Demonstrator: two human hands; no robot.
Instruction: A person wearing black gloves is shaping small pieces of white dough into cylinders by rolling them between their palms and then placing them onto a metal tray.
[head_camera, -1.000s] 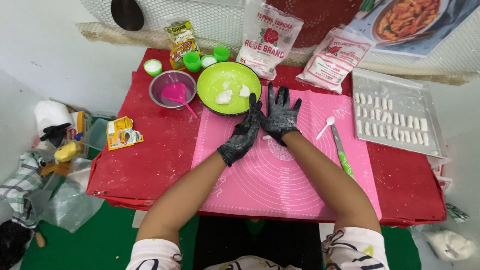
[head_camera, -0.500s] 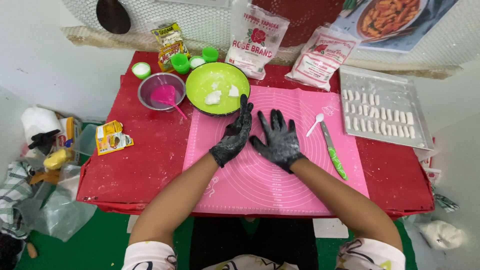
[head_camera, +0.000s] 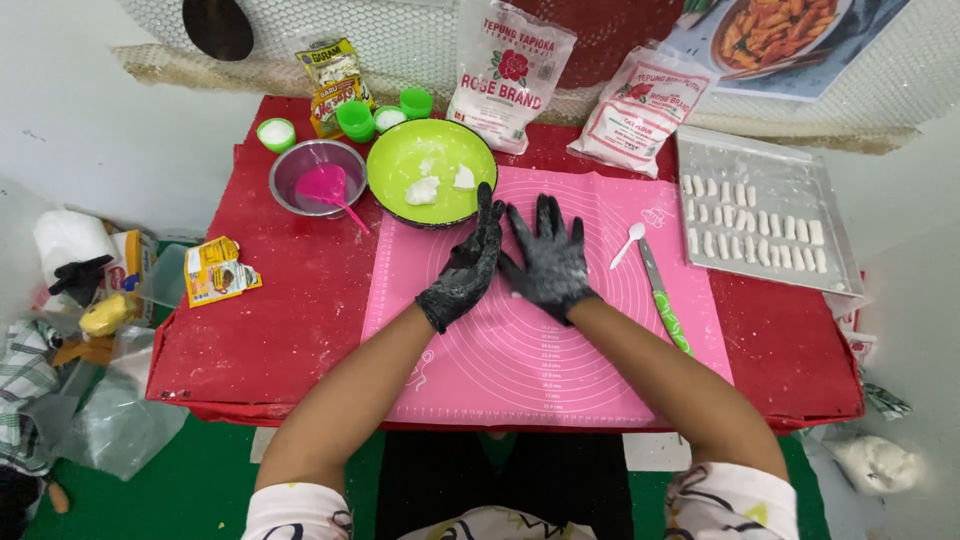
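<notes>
Closed the gap since half a second ago: left hand swung in from clear apart to touching the right hand, both a shade nearer the bowl. A full second ago, pressed palm to palm; now set side by side instead.

Black gloves on both, dusted white. Left standing on its edge, fingers straight and together, gripping nothing. Right lying palm down, fingers fanned wide, closed on nothing; cannot tell about anything small pinned under the palm.

Working down by size. Red table under everything, floury. Pink mat directly beneath the fingers, bare toward the wrists. Clear tray well off to the right of the right fingertips, already carrying rows of small white pieces with open space along its upper part, so plenty shaped and laid out, by the look of it. Two flour bags beyond the fingertips, up at the table's back edge. Green bowl just past the left fingertips, nearly touching them. Metal bowl further left of the left fingers, with a pink scoop resting in it. Green-handled knife near the right fingers on the right, lying on the mat. White spoon just above it, closer to the fingertips.

Still to be dealt with, judging by the bowl: only two white dough lumps, sitting just beyond the left fingertips.
</notes>
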